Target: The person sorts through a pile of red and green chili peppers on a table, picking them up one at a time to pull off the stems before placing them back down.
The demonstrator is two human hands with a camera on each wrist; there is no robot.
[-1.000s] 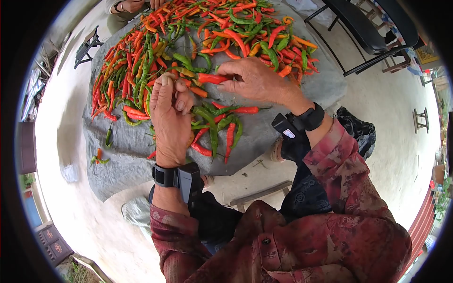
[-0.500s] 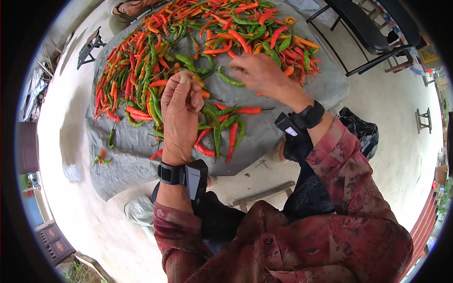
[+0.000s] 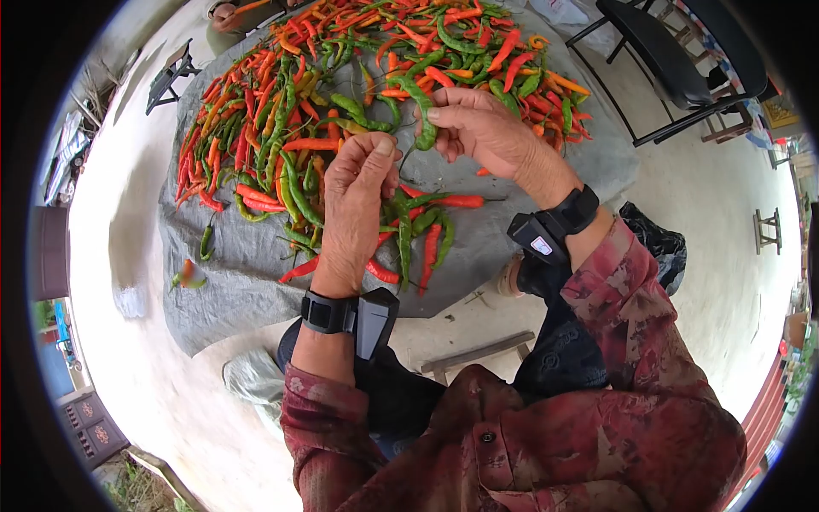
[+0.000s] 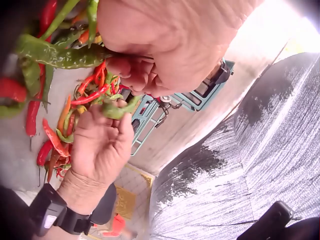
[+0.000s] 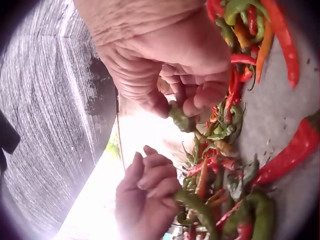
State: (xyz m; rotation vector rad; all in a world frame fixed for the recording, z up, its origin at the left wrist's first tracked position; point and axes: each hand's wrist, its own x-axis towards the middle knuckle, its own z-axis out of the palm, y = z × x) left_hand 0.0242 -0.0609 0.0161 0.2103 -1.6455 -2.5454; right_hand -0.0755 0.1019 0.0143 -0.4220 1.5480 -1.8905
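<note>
My right hand [image 3: 488, 132] pinches a green chili pepper [image 3: 423, 118] between thumb and fingers, its thin stem pointing down toward the left hand. In the right wrist view the pepper's blunt end [image 5: 181, 120] shows at the fingertips. My left hand [image 3: 354, 200] is close beside it on the left, fingers curled and thumb against the index finger; nothing shows in its grip. A small group of red and green chilies [image 3: 428, 247] lies on the grey sheet [image 3: 247, 299] below the hands. A large pile of red, orange and green chilies [image 3: 264, 111] spreads beyond them.
Across the sheet, another person's hand [image 3: 225, 15] holds an orange chili. A black chair [image 3: 657, 64] stands at the upper right and a small stool [image 3: 175, 72] at the upper left. A black plastic bag [image 3: 653, 243] lies by the right knee, a wooden stool edge [image 3: 478, 352] below.
The red chili that my right hand held a second ago is gone from it. The right hand has picked up a green chili from the sheet and brought it toward the left hand.
</note>
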